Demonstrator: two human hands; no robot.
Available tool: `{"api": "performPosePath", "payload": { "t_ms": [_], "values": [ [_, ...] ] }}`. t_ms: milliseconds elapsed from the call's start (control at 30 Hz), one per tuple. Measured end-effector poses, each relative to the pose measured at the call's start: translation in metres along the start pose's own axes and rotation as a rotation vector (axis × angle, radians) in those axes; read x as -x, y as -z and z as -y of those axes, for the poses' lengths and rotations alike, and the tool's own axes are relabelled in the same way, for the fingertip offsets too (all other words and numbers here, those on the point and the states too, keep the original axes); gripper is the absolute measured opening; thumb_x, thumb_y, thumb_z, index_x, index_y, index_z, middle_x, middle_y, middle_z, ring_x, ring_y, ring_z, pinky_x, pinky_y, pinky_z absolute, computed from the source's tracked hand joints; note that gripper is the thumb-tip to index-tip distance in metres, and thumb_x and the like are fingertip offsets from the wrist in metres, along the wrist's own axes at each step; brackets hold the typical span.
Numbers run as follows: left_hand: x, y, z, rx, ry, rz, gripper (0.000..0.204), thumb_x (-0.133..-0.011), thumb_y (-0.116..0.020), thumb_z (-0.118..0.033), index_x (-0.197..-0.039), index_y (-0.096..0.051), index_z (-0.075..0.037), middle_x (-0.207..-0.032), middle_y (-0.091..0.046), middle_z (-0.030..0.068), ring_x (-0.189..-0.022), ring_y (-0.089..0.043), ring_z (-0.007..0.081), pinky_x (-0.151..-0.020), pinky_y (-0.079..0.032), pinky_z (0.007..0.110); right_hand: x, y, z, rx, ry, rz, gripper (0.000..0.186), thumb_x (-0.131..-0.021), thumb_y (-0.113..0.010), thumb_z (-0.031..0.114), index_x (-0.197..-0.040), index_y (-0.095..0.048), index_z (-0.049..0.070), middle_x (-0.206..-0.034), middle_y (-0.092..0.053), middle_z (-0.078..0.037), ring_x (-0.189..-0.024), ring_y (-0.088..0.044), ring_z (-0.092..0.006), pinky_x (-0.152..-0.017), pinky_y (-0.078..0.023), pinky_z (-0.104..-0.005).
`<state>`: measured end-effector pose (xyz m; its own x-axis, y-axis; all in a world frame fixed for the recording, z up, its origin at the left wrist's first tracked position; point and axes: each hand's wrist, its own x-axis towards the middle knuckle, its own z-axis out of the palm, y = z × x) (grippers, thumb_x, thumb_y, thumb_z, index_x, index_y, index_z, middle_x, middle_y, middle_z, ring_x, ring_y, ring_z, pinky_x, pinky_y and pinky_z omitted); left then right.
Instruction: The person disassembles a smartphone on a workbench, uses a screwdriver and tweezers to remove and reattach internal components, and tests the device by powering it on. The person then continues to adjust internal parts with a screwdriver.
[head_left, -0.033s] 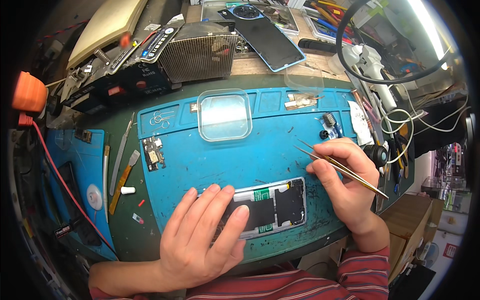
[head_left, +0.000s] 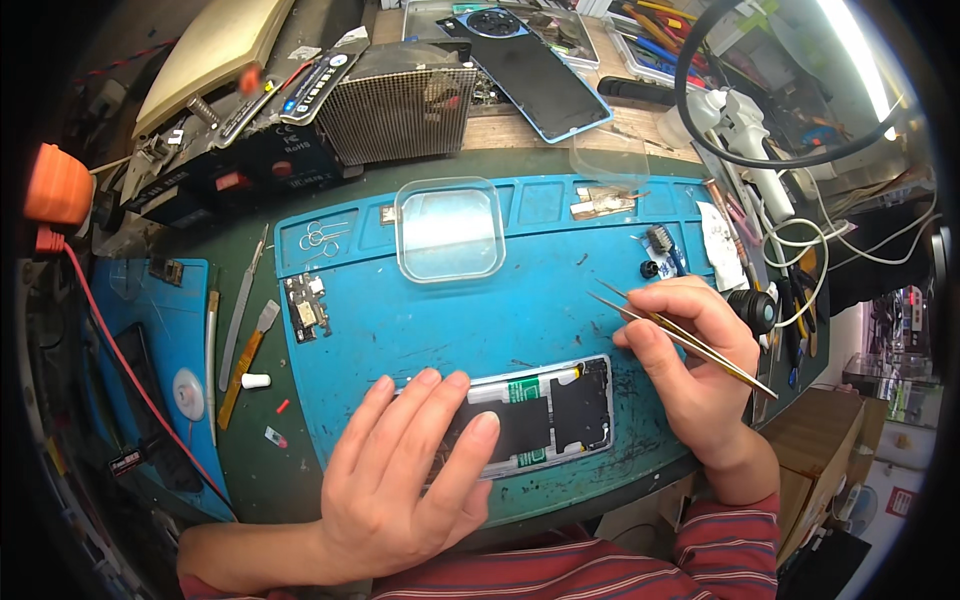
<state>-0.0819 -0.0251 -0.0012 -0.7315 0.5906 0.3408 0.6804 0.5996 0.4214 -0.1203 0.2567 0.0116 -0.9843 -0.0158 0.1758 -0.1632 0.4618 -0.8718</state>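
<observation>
An opened smartphone [head_left: 580, 412] lies on the blue repair mat [head_left: 400, 330], its black-covered inside facing up and green-and-white strips across it. My left hand [head_left: 400, 460] rests over the phone's left part with fingers outstretched, hiding that end. In my right hand [head_left: 695, 350] is a pair of tweezers [head_left: 715, 360], pinched between thumb and fingers. Their slim tips are slightly apart and point to the upper left, above the mat, touching nothing that I can see.
A clear plastic box [head_left: 450, 232] stands on the mat's far side. A small circuit board [head_left: 307, 308] lies at its left edge, a brush [head_left: 663, 245] at the right. A black-screened phone [head_left: 535, 85] leans farther back. Left of the mat lie a craft knife [head_left: 245, 365] and a red cable [head_left: 120, 350].
</observation>
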Motion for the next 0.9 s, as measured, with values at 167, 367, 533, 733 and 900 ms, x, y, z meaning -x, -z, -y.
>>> {"api": "performPosePath", "payload": {
  "t_ms": [167, 367, 533, 733, 900],
  "values": [
    [-0.0003, -0.0001, -0.0015, 0.011, 0.009, 0.011, 0.086, -0.083, -0.079, -0.021, -0.155, -0.037, 0.002, -0.135, -0.066, 0.0326, -0.121, -0.068, 0.0483, -0.106, -0.051, 0.064, 0.0003, 0.002, 0.0003, 0.023, 0.057, 0.015, 0.022, -0.09, -0.084, 0.001, -0.11, -0.075, -0.002, -0.101, -0.075, -0.013, -0.087, -0.074, -0.0202, -0.075, -0.06, -0.0298],
    [0.0012, -0.0011, -0.0041, 0.014, 0.028, 0.006, 0.088, -0.085, -0.077, -0.02, -0.158, -0.032, 0.001, -0.134, -0.066, 0.0346, -0.122, -0.068, 0.0502, -0.106, -0.05, 0.066, -0.002, 0.0018, -0.0006, 0.036, 0.096, 0.039, 0.023, -0.09, -0.084, 0.002, -0.111, -0.075, -0.002, -0.1, -0.075, -0.013, -0.086, -0.073, -0.0201, -0.074, -0.059, -0.0299],
    [0.0007, -0.0026, -0.0036, 0.014, 0.022, 0.006, 0.088, -0.086, -0.076, -0.02, -0.159, -0.031, 0.001, -0.134, -0.066, 0.0348, -0.122, -0.068, 0.0506, -0.107, -0.05, 0.067, -0.0017, 0.0027, -0.0008, 0.046, 0.099, 0.04, 0.023, -0.09, -0.084, 0.002, -0.111, -0.075, -0.002, -0.1, -0.075, -0.013, -0.085, -0.073, -0.0198, -0.074, -0.059, -0.0296],
    [0.0012, -0.0025, -0.0037, 0.016, 0.022, 0.008, 0.091, -0.086, -0.077, -0.02, -0.16, -0.029, 0.0, -0.134, -0.065, 0.0351, -0.122, -0.067, 0.0506, -0.107, -0.05, 0.067, -0.0018, 0.0041, -0.0001, 0.047, 0.093, 0.039, 0.023, -0.091, -0.084, 0.003, -0.111, -0.075, -0.002, -0.1, -0.075, -0.013, -0.086, -0.073, -0.0201, -0.074, -0.059, -0.0298],
    [0.0022, -0.0021, -0.0032, 0.019, 0.023, 0.015, 0.093, -0.085, -0.078, -0.02, -0.161, -0.028, 0.0, -0.135, -0.065, 0.035, -0.123, -0.067, 0.0505, -0.107, -0.05, 0.067, -0.001, 0.0037, 0.0005, 0.031, 0.078, 0.036, 0.023, -0.091, -0.084, 0.002, -0.111, -0.075, -0.002, -0.1, -0.076, -0.013, -0.086, -0.073, -0.0204, -0.075, -0.059, -0.0305]
  ]
}}
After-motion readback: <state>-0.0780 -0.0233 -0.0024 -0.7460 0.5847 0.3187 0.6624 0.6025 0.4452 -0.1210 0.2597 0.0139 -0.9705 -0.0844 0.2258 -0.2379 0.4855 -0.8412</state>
